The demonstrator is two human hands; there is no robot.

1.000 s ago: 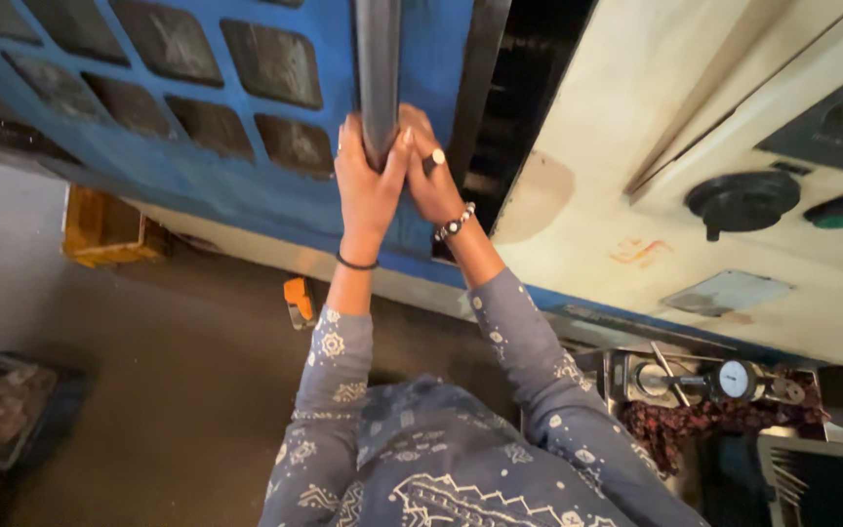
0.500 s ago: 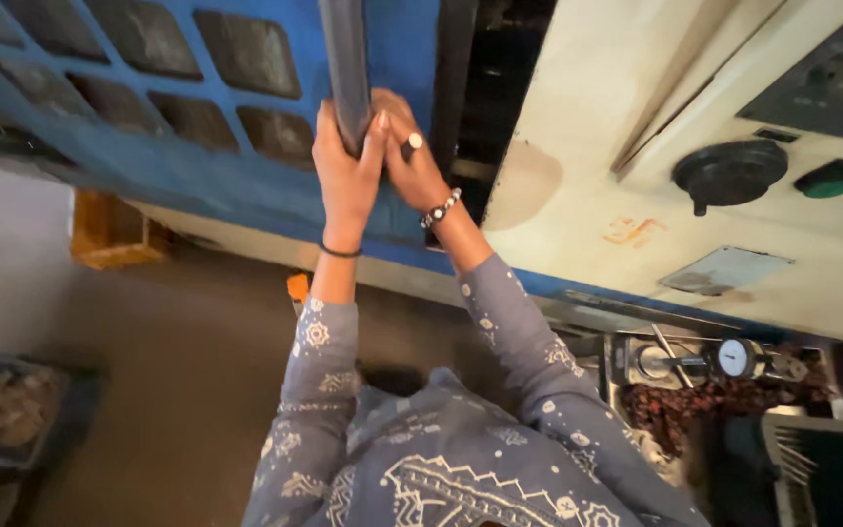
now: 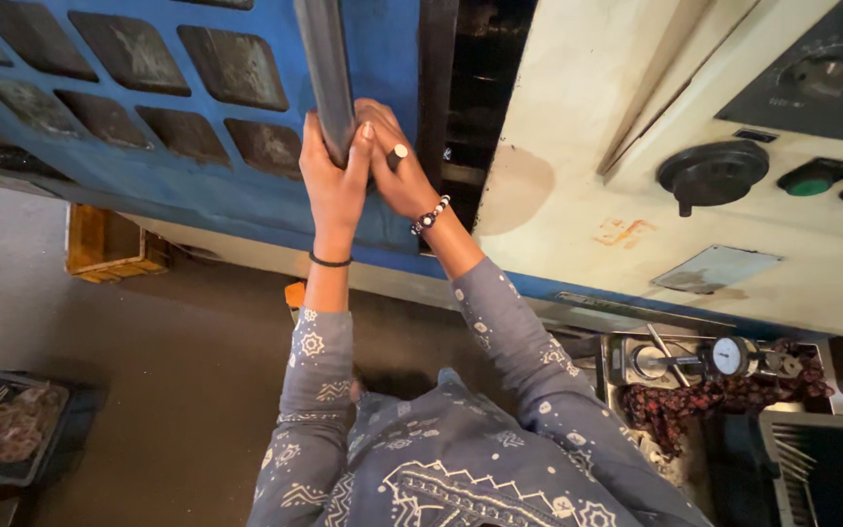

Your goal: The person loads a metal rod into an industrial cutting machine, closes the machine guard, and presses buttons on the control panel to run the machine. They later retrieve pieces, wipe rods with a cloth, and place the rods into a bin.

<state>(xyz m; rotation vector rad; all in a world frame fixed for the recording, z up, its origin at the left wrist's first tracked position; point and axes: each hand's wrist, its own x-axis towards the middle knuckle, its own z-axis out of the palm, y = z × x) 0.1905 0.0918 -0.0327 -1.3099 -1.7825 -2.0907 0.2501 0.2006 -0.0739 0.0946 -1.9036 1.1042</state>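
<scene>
A long dark grey metal bar (image 3: 322,59) runs up out of the top of the view, lying against a blue machine door (image 3: 148,117) with dark inset panels. My left hand (image 3: 332,181) wraps around the bar's lower end, a thin black band on its wrist. My right hand (image 3: 392,166) clasps the same end from the right side, with a ring on one finger and a bead bracelet on the wrist. Both arms wear blue patterned sleeves.
A cream machine panel (image 3: 578,195) with a black knob (image 3: 712,174) and green buttons (image 3: 812,178) fills the right. Below it sit a dial gauge (image 3: 731,355) and a dark crate (image 3: 822,468). A yellow wooden box (image 3: 104,244) and a black tray of parts (image 3: 12,425) rest on the floor.
Both hands and the bar have drifted slightly left and up in the view as my head shifted. The grip on the bar stays the same.
</scene>
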